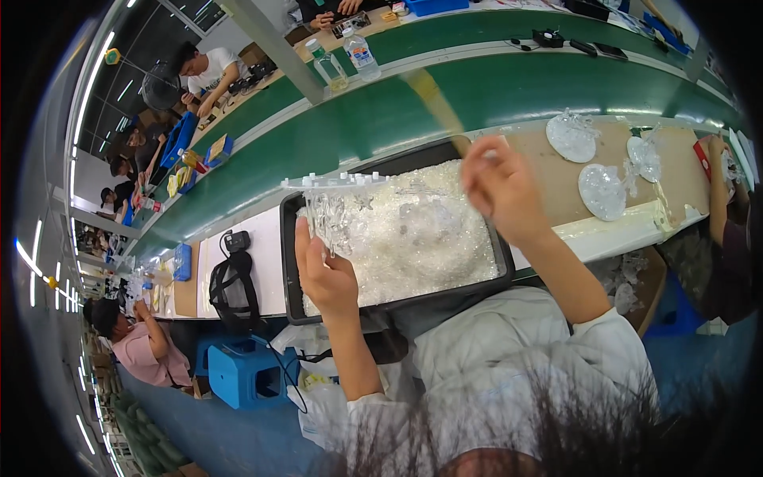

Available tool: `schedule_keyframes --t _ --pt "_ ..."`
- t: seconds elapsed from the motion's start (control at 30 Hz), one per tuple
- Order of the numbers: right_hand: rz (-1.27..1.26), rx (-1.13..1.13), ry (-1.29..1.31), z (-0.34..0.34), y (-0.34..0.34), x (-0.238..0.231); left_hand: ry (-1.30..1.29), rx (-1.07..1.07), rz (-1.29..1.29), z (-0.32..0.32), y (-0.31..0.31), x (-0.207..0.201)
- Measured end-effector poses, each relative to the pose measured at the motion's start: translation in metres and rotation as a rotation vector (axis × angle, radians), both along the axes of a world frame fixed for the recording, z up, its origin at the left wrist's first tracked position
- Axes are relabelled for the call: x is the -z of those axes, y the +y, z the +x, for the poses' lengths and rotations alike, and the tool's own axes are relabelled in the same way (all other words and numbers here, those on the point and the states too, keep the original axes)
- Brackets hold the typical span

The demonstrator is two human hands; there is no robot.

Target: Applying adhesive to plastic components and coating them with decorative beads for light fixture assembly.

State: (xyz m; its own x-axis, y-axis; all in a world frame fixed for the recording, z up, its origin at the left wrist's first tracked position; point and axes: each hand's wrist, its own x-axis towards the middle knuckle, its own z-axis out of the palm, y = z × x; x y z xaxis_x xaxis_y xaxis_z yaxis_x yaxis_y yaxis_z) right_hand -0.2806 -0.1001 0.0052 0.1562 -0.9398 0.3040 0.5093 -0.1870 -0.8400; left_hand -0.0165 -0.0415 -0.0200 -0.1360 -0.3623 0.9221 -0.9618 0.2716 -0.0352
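Note:
My left hand (327,278) is closed around a clear plastic ornament (327,221), held over the left part of a black tray (292,274). On top of this ornament is a thin white disc (338,183), seen edge-on, with small white pegs standing up from it. Glittery whitish granules (397,262) fill the tray, heaped toward its middle. Above the tray's far right corner, my right hand (509,191) grips a flat yellowish brush (433,99). Motion smears both brush and hand, and the fingers cover the brush's near end.
Several round white discs with clear ornaments (602,192) lie on cardboard to the right, near a co-worker's arm (718,187). A black mesh bag (234,290) lies left of the tray. Beyond runs a green conveyor belt (509,87), with two bottles (362,56) past it. A blue stool (250,374) stands below left.

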Motion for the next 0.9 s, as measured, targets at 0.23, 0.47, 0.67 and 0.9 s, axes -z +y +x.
schedule_keyframes --t 0.23,0.47,0.67,0.9 --pt "0.011 -0.06 0.18 0.005 -0.004 0.001 -0.009 0.012 -0.027 0.001 0.001 0.006" --pt "-0.013 -0.287 0.256 -0.003 -0.001 0.001 0.065 0.114 0.024 0.002 0.011 0.016" --pt "-0.04 -0.053 -0.003 0.003 0.003 -0.005 0.085 0.149 0.018 -0.001 0.009 0.012" --pt "-0.022 0.002 -0.126 -0.001 0.011 -0.004 0.036 0.107 0.009 -0.004 0.014 0.013"
